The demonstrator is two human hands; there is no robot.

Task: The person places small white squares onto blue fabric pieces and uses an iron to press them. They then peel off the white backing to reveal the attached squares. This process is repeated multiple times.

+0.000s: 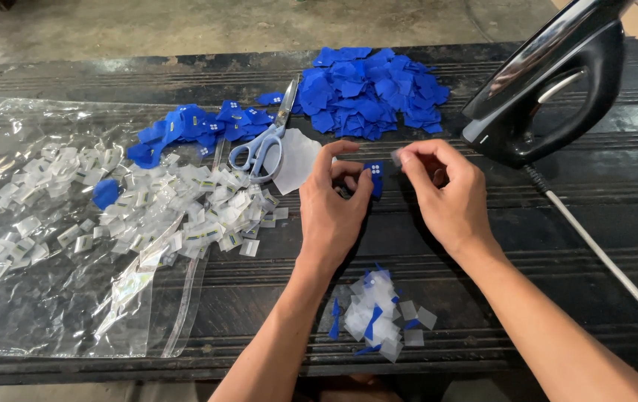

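Left hand (331, 205) pinches blue patch (375, 176) upright, white squares facing up for easy look. Right hand (442, 190) pinches tiny clear bit (397, 157) beside patch. Scraps (378, 314) piled near wrists. Scissors (267, 138), iron (550, 82) parked behind, within reach.

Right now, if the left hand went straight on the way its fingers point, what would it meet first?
The left hand, pinching a small blue patch, points up the table. Probably the big pile of blue fabric pieces comes first, though depth is unclear.

Soft even daylight, sharp focus
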